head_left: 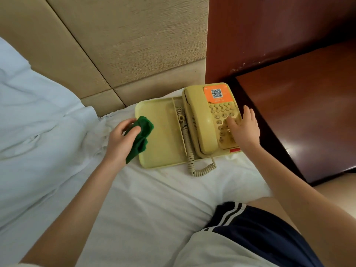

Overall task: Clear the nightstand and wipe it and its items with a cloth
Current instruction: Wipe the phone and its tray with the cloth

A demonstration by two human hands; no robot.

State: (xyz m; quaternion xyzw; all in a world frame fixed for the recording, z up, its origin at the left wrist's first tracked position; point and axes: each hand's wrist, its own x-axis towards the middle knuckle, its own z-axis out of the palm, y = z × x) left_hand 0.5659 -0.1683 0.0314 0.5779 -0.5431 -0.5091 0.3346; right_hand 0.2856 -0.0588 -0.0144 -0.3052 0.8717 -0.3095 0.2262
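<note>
The left hand (pixel 120 139) has its fingers and thumb curled round a bunched dark green cloth (pixel 143 132), which hangs over the left edge of a pale yellow tray (pixel 163 135). The tray's left compartment is bare and looks faintly stained. The right hand (pixel 244 130) lies with fingers straight and spread on the keypad of a yellowed telephone (pixel 200 116), gripping nothing. The telephone fills the tray's right side, handset in its cradle, with an orange sticker (pixel 216 93) bearing a square code at its far end. Its coiled cord (pixel 189 151) runs along the tray's divider and spills over the near edge. The tray lies on the white bed sheet (pixel 154 199), near its far right corner, just beside the dark red-brown nightstand (pixel 298 112).
</note>
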